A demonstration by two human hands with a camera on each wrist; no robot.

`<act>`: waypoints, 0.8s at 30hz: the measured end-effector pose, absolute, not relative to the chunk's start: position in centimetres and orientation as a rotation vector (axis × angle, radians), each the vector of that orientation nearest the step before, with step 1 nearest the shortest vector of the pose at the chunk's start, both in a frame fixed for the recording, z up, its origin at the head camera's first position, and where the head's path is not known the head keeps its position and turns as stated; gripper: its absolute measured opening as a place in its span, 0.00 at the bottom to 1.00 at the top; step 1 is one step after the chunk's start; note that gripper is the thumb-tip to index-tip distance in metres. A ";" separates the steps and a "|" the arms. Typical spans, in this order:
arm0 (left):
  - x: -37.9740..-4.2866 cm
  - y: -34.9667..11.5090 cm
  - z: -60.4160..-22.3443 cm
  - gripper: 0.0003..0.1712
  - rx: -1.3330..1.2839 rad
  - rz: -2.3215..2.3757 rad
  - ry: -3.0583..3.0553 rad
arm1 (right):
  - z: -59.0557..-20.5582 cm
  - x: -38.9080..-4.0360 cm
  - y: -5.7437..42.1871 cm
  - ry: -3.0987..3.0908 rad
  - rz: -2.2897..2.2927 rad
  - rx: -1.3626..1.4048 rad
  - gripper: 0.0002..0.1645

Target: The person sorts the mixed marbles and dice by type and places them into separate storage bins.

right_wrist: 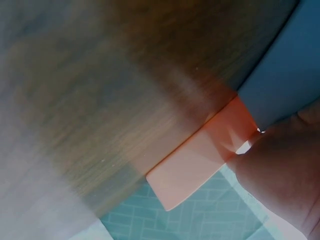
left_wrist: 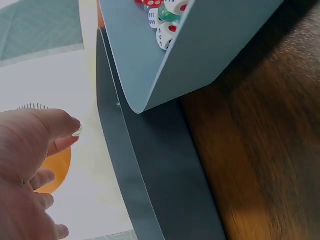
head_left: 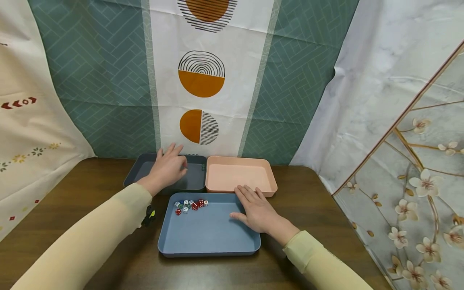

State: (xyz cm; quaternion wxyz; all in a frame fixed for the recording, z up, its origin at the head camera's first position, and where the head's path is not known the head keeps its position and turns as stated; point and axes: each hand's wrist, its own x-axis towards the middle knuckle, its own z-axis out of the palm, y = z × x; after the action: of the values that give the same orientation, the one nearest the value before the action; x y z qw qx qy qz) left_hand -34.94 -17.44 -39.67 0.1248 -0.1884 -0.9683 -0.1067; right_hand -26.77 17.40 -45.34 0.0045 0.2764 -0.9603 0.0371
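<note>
My left hand (head_left: 167,168) hovers over the dark grey tray (head_left: 146,162), its thumb and index fingertips close together and its other fingers spread. No die shows between those fingertips. Below the arms lies a blue tray (head_left: 210,237). A cluster of dice, among them a red die (head_left: 178,212) and a white die (head_left: 185,210), sits in its far left part. Green marks (head_left: 203,166) show at the dark tray's right side. With fingers straight, my right hand (head_left: 259,211) extends over the blue tray's right edge, fingertips right at the near rim of the pink tray (head_left: 239,174).
The pink and dark trays stand side by side behind the blue one on a brown wooden table (head_left: 301,193). A patterned cloth (head_left: 108,80) hangs behind them. Beside the left sleeve shows a small black item (head_left: 148,217) with a yellow-green patch.
</note>
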 end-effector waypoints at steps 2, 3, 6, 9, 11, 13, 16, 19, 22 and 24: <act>-35.1 -17.3 -39.7 0.03 -0.538 -0.320 -2.838 | -45.6 -26.9 17.5 -3.006 0.122 0.869 0.58; -35.2 -17.2 -39.8 0.03 -0.532 -0.323 -2.844 | -45.7 -26.9 17.5 -3.007 0.123 0.866 0.58; -35.5 -17.1 -39.9 0.03 -0.514 -0.330 -2.854 | -45.7 -26.9 17.5 -3.001 0.102 0.866 0.58; -35.9 -17.1 -40.1 0.03 -0.500 -0.336 -2.865 | -45.4 -26.8 17.4 -3.000 0.081 0.867 0.57; -36.3 -17.0 -40.2 0.03 -0.496 -0.340 -2.877 | -45.4 -26.8 17.4 -2.998 0.078 0.868 0.57; -36.6 -16.9 -40.3 0.03 -0.492 -0.341 -2.890 | -45.4 -26.8 17.4 -2.998 0.072 0.866 0.57; -37.0 -16.8 -40.4 0.02 -0.482 -0.337 -2.909 | -45.4 -26.9 17.5 -2.997 0.071 0.863 0.57; -37.4 -16.7 -40.5 0.02 -0.475 -0.332 -2.925 | -45.4 -26.9 17.4 -3.001 0.063 0.857 0.57; -37.9 -16.6 -40.8 0.02 -0.471 -0.320 -2.937 | -45.4 -26.8 17.4 -3.004 0.064 0.853 0.57; -38.2 -16.5 -40.9 0.03 -0.467 -0.309 -2.943 | -45.3 -26.7 17.4 -3.004 0.070 0.854 0.57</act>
State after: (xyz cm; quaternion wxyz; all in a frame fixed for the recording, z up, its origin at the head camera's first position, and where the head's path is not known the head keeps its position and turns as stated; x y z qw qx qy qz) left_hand -38.21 -16.46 -40.91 0.0729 -0.1556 -0.9797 -0.1029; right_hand -26.73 17.43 -45.34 0.0091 0.2734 -0.9616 0.0223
